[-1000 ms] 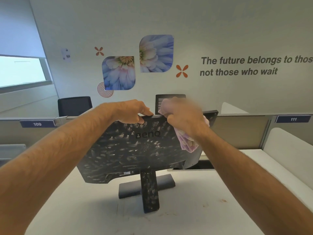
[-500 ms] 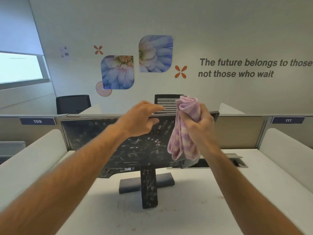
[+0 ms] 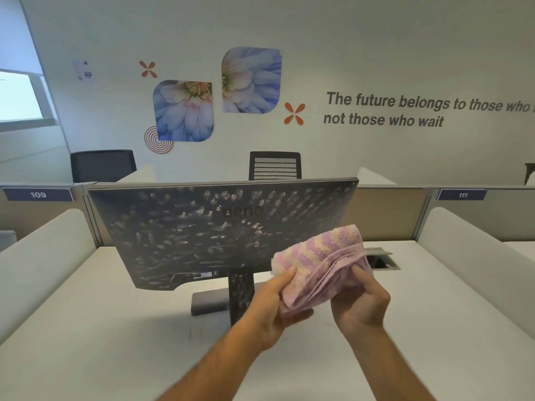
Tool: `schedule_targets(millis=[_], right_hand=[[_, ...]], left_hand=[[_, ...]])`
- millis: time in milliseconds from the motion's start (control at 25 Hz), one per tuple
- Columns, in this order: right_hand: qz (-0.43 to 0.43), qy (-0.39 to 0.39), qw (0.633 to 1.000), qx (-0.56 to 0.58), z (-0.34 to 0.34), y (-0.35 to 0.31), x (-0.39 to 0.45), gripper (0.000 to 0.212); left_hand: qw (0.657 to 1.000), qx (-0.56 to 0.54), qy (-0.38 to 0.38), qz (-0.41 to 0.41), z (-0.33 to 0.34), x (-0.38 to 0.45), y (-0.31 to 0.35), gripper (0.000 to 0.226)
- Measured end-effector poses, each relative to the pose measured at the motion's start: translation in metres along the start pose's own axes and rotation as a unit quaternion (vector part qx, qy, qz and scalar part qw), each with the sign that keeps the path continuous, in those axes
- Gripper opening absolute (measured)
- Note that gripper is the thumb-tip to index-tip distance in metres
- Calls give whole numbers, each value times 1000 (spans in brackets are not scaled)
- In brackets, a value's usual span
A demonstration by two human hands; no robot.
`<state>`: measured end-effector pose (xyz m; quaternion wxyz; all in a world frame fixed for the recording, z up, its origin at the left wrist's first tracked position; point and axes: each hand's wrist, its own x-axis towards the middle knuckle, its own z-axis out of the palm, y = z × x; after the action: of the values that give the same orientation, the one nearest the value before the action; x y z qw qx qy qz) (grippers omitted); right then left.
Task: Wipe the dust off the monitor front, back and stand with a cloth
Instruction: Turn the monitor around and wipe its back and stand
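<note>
The monitor (image 3: 185,227) stands on the white desk with its dark, dust-smeared back facing me. Its stand (image 3: 240,287) and flat base (image 3: 207,302) are dusty too. In front of the monitor's lower right corner, both hands hold a folded pink and yellow striped cloth (image 3: 321,264). My left hand (image 3: 272,308) grips the cloth's left end from below. My right hand (image 3: 359,302) pinches its right end. Neither hand touches the monitor.
The white desk (image 3: 115,328) has low white side dividers (image 3: 43,256) and a back partition with labels 109 and 111. An open cable hatch (image 3: 382,260) lies right of the monitor. Two dark chairs (image 3: 275,164) stand behind the partition.
Both hands have left the monitor's top edge and come down and back toward me. My left hand has taken hold of the cloth, which my right hand held alone before.
</note>
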<state>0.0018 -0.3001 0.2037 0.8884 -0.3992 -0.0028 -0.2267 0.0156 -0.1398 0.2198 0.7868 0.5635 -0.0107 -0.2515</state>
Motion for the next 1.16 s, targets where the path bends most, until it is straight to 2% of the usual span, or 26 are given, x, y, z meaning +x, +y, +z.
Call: schedule_targets(millis=[120,160,200,240,280,320,360,400,440,480,640,720,760,800,840,920,960,1000,1080,1120,1160], right_hand=[[-64,6,996,-56,-25,-7,-3,88],[-109,24,985,-132,-33,-7,-2,87],[-179,25,955,-233,-39,-7,-3,78],[-264,-2,899,-350,-41,-6,-4,71],[-343,-57,826,-443,-39,-4,-5,69],[-399,-118,759,-500,-32,1,-6,72],[-430,-159,711,-533,-25,10,-5,76],[-448,-178,683,-549,-18,19,-5,78],[-456,-180,671,-556,-12,29,-3,79],[-452,-169,675,-558,-6,37,-2,80],[-437,-99,744,-495,11,45,4,77],[-431,-64,784,-442,17,44,10,68],[-411,-42,812,-412,18,44,13,62],[-376,-5,847,-377,20,42,18,59],[-334,44,879,-338,20,40,25,57],[-268,145,908,-289,18,35,49,59],[-252,176,906,-292,17,30,63,62],[-244,190,901,-304,17,25,75,66],[-236,196,887,-346,23,13,98,67],[-237,195,879,-366,27,8,109,68],[-249,184,871,-382,32,2,118,69]], left_hand=[[985,115,15,126,-10,5,22,25],[967,189,16,170,-15,8,30,22],[942,268,17,201,-17,9,40,22],[918,333,17,213,-16,9,48,25],[900,380,15,216,-13,9,56,28],[885,413,10,214,-10,11,63,32],[875,437,2,208,-5,12,68,38],[868,455,-12,199,1,11,73,43],[865,466,-28,184,7,10,76,46],[866,469,-44,168,12,9,77,45],[901,407,-121,89,19,8,92,43],[894,415,-159,63,20,8,107,47],[883,440,-148,77,23,7,117,50],[865,473,-112,126,28,9,128,52],[832,509,-60,211,34,12,139,48],[712,573,21,406,44,27,166,32],[654,603,38,455,48,35,180,29],[612,641,50,460,52,46,194,30],[560,735,70,376,51,73,215,38],[554,770,68,310,47,88,220,44],[562,788,59,244,40,100,221,53]])
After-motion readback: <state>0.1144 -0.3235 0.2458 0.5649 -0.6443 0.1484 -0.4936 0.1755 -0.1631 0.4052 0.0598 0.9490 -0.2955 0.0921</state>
